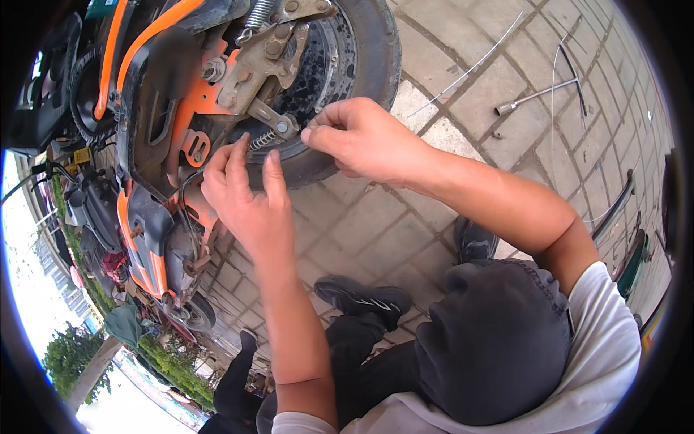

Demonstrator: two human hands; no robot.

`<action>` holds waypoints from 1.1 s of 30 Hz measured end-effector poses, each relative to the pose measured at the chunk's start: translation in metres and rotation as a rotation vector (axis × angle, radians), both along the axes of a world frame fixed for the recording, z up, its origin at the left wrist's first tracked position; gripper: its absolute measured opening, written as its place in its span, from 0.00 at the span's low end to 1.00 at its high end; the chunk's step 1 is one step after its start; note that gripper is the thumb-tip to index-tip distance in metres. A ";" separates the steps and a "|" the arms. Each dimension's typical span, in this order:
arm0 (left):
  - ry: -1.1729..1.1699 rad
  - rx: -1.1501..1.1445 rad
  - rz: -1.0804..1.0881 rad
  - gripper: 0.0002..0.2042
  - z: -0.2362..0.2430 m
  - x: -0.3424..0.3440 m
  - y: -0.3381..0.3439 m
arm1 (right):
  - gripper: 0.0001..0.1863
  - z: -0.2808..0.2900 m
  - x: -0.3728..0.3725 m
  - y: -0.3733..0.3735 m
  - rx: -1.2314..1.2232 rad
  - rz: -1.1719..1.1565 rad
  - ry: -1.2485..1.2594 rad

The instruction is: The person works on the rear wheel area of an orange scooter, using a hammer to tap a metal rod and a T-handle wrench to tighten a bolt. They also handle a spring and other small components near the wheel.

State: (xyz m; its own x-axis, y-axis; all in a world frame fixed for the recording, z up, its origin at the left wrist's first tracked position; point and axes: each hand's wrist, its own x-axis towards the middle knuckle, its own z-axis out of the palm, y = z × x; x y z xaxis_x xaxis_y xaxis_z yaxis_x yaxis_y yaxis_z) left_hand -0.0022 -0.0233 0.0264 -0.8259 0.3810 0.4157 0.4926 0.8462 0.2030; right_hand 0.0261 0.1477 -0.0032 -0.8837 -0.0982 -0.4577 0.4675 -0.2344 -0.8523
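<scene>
Currently, a coiled metal spring (262, 140) adjoins a flat metal lever (266, 113) near the lower edge of the rubber tyre (381, 61). Left hand (249, 205) is spread beside it; right hand (365, 142) pinches thumb to forefinger, contents indeterminable.

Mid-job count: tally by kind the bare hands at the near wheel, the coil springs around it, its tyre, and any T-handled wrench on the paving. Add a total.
Hands: 2, the left hand and right hand
Coil springs: 2, the larger spring at the top, the smaller spring by the left hand
Tyre: 1
T-handled wrench: 1
Total: 6
</scene>
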 end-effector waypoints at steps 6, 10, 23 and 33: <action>-0.032 -0.148 -0.283 0.12 -0.001 -0.035 -0.008 | 0.16 0.002 -0.010 -0.003 -0.010 -0.012 0.040; -0.010 -0.207 -0.330 0.10 0.004 -0.039 -0.012 | 0.15 -0.010 -0.013 -0.011 0.037 -0.043 0.099; -0.016 -0.273 -0.408 0.09 0.007 -0.049 -0.024 | 0.14 -0.016 -0.005 -0.035 -0.048 -0.166 0.147; -0.102 -0.377 -0.459 0.09 0.017 -0.058 -0.028 | 0.14 -0.015 -0.005 -0.048 -0.013 -0.264 0.186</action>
